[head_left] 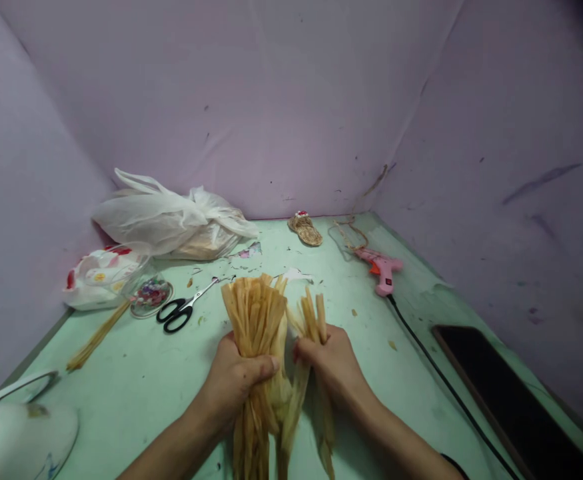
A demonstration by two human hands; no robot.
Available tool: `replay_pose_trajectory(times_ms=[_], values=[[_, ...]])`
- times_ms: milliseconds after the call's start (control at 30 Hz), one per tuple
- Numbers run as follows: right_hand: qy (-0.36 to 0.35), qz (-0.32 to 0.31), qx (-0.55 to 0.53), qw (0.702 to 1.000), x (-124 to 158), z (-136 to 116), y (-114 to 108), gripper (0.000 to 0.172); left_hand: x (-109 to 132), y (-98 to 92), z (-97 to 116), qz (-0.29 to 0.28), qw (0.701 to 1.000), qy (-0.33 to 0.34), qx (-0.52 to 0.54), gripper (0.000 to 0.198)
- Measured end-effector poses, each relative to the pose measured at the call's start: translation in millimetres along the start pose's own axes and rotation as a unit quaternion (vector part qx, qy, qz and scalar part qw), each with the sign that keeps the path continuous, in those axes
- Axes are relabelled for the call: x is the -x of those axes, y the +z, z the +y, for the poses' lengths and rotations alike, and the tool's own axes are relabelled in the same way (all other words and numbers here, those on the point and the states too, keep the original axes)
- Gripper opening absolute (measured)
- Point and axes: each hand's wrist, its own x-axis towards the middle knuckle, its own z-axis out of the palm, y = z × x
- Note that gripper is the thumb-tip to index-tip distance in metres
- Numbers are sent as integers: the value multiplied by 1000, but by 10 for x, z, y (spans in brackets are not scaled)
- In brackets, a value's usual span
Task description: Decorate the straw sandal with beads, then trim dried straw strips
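Observation:
My left hand [244, 373] is wrapped round a thick bundle of dried, straw-coloured plant strips [255, 310], its thumb lying across the front. The cut-looking tops fan out above the fist, and the long ends hang down past the bottom of the view. Just to the right, my right hand [328, 360] is closed on a smaller bunch of strips [313, 319]. Some pale, wide strips run down between the two hands. Beyond the left hand lie black-handled scissors [177, 315], apart from it, with the blades pointing away to the right.
A pink glue gun [384, 272] with a black cord lies right, beside a dark phone [511, 400]. At the back are a small woven slipper [305, 229] and a white plastic bag [171, 217]. A dish of beads [151, 295] and a white bowl [26, 440] are left.

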Motion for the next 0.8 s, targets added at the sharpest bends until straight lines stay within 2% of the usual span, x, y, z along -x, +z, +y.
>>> replay_pose_trajectory(times_ms=[100, 233, 300, 367, 433, 500, 600, 700, 800], values=[[28, -13, -86, 996, -72, -133, -120, 5, -75, -84, 31, 21, 999, -16, 31, 34], [46, -40, -192, 979, -139, -441, -477, 11, -197, -211, 86, 49, 997, -30, 42, 32], [51, -65, -226, 971, -144, -580, -662, 8, -223, -243, 110, 47, 997, -35, 41, 31], [65, -106, -276, 953, -127, -646, -750, 7, -214, -240, 120, 44, 997, -40, 39, 31], [87, -111, -265, 954, -91, -605, -695, 13, -183, -207, 112, 29, 998, -48, 39, 31], [111, -99, -190, 970, -42, -471, -515, 24, -147, -159, 88, -3, 997, -59, 47, 33], [149, -159, -72, 973, 33, -221, -186, 26, -111, -95, 47, -65, 994, -58, 69, 38], [114, -142, -65, 981, 84, -86, -6, 26, -100, -65, 25, -75, 994, -42, 67, 39], [93, -127, -47, 986, 103, -84, 4, 22, -96, -56, 25, -63, 996, -37, 60, 37]])
